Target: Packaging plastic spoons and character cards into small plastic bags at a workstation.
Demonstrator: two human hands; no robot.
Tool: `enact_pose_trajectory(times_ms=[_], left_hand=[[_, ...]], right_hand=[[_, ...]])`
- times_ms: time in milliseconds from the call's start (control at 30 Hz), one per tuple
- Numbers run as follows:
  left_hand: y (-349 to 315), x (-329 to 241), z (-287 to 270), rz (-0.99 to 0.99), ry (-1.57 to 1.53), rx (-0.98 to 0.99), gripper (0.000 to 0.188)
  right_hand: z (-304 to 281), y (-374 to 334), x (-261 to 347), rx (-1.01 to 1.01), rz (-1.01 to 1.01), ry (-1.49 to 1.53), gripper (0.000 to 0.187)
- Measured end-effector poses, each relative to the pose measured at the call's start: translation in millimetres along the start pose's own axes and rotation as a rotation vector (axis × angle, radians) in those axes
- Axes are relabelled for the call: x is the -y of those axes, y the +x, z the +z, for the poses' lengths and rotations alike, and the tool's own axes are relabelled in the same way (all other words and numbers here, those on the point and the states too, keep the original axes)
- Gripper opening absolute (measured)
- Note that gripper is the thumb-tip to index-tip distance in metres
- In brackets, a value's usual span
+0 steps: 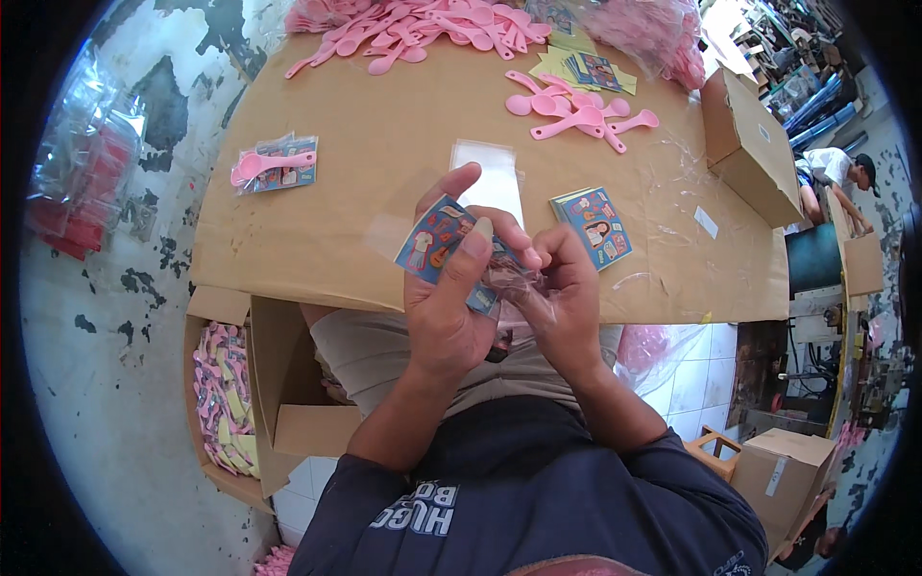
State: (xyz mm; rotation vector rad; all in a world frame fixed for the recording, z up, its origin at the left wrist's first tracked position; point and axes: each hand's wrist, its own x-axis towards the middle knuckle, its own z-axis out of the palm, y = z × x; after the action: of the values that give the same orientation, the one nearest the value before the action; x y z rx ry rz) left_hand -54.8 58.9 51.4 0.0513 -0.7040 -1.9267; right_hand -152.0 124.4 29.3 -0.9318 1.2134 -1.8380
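Above my lap at the table's near edge, my left hand (444,312) pinches a blue printed card (421,246) between thumb and fingers. A clear plastic bag (523,296) is stretched between both hands, its far side gripped by the closed fingers of my right hand (571,312). The bag overlaps the card's right part, and I cannot tell whether the card is inside it. Just beyond my hands lies a stack of clear bags (495,165). To their right is a stack of similar cards (600,230). A pink spoon (257,166) lies with a card and clear wrapping at the left.
A large heap of pink spoons (423,31) covers the far edge, with a smaller spoon pile (584,110) and yellow-backed cards (562,67) nearby. Cardboard boxes stand right (754,149) and lower left (264,384), the latter beside packed pink spoons (223,394). Another person (834,171) bends far right.
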Motion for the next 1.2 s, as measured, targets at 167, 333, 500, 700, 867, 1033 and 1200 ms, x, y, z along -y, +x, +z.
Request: enact_pose_trajectory(times_ms=[167, 333, 500, 700, 867, 1033, 1200], left_hand=[[-2.7, -11.9, -14.2, -0.001, 0.062, -0.092, 0.047], [5.1, -35.2, -53.9, -0.023, -0.037, -0.258, 0.041], [4.9, -57.4, -71.5, 0.085, -0.029, -0.321, 0.037], [-1.5, -43.9, -76.1, -0.023, 0.025, -0.340, 0.036], [-4.2, -44.2, -89.2, -0.040, -0.002, -0.326, 0.037], [0.5, -40.0, -88.8, -0.079, 0.053, -0.321, 0.036], [6.0, -40.2, -88.6, -0.086, 0.065, -0.296, 0.036]], right_hand=[[-5.9, 3.0, 18.7, 0.051, -0.370, -0.527, 0.025], [-22.6, 8.8, 36.6, 0.361, -0.524, -0.797, 0.015], [-50.6, 59.6, 61.4, 0.275, -0.352, -1.035, 0.015], [-79.6, 135.6, 35.3, 0.348, -0.405, -1.366, 0.033], [-79.1, 164.1, 15.7, 0.452, -0.387, -1.571, 0.028], [-87.3, 183.9, 4.0, 0.500, -0.522, -1.692, 0.028], [-87.4, 185.0, 6.6, 0.463, -0.647, -1.532, 0.028]])
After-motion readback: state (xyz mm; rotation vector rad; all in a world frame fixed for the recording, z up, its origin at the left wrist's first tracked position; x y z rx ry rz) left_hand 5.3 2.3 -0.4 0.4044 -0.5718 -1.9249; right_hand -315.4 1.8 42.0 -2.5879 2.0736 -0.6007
